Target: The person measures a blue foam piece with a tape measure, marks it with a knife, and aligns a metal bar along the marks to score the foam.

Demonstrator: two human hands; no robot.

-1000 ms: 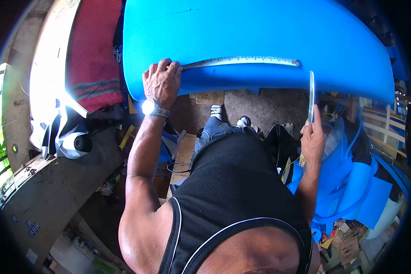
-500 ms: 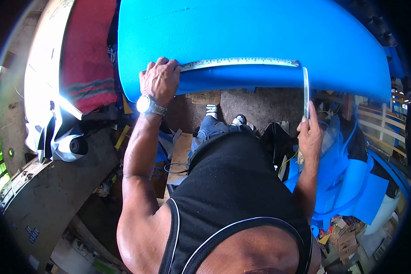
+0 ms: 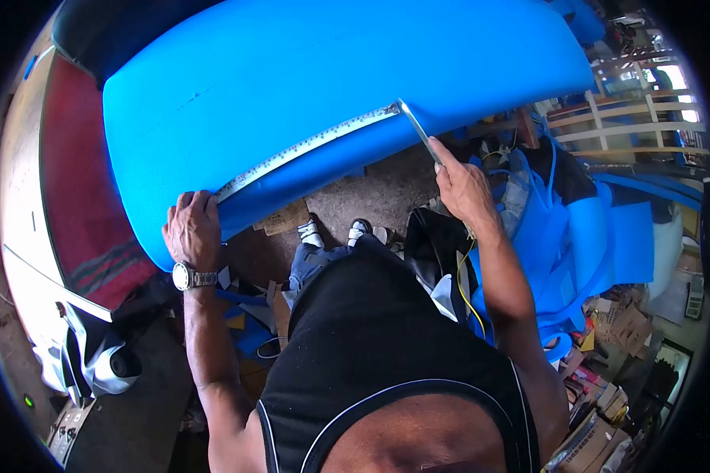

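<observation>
A long metal ruler (image 3: 308, 148) lies along the front edge of a large, smooth blue foam piece (image 3: 323, 59). My left hand (image 3: 195, 229), wearing a wristwatch (image 3: 183, 276), is closed over the ruler's near left end, pressing it on the foam. In my right hand (image 3: 463, 188) is a knife (image 3: 420, 132) with a long, narrow silver blade, its handle hidden by my fingers. The index finger stretches along the blade. The blade's tip meets the foam right at the ruler's far end.
Red padding (image 3: 95, 189) on a pale board stands at the left, with white rolled material (image 3: 110, 366) below it. Blue foam offcuts (image 3: 592, 244) and cardboard scraps (image 3: 596, 445) pile up at the right. A wooden slatted frame (image 3: 631, 114) stands behind them.
The camera view has turned, so the foam and ruler now slant upward to the right. The knife's tip has gone from just beyond the ruler's end to touching it. My left hand keeps its hold.
</observation>
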